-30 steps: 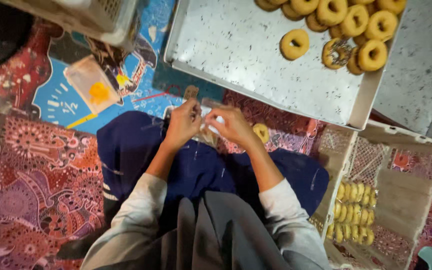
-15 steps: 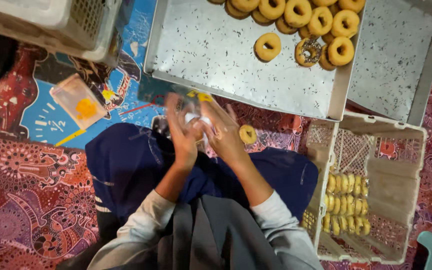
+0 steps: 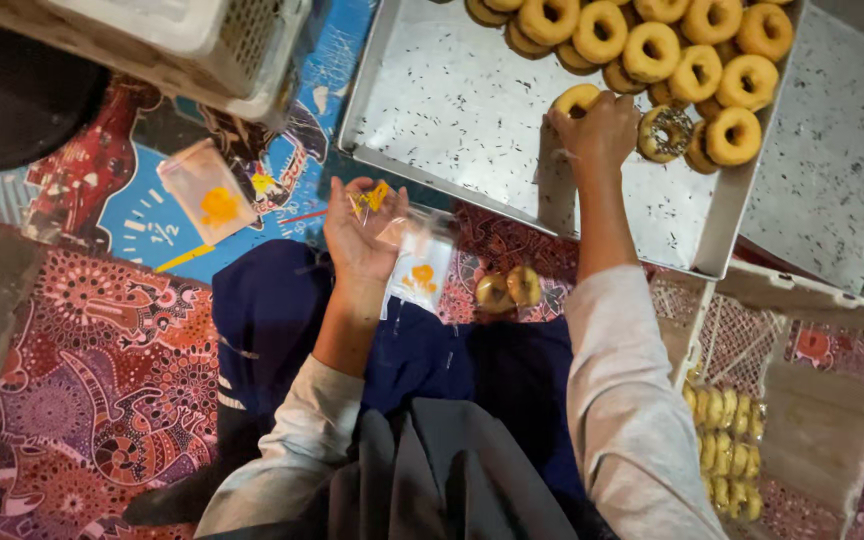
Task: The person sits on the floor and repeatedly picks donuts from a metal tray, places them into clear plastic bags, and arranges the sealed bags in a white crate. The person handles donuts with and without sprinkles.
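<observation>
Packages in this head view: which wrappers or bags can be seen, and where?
Clear bag: in the left hand, small, transparent, orange print.
Spare clear bag: on the patterned mat, upper left, rectangular, orange mark.
Bagged doughnuts: on the lap, glossy wrap.
Packed doughnuts: rows in the pale crate, lower right.

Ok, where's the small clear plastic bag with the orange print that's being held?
In the head view, the small clear plastic bag hangs from the left hand, left of centre, just below the metal tray's near edge and beside two bagged doughnuts.
</observation>
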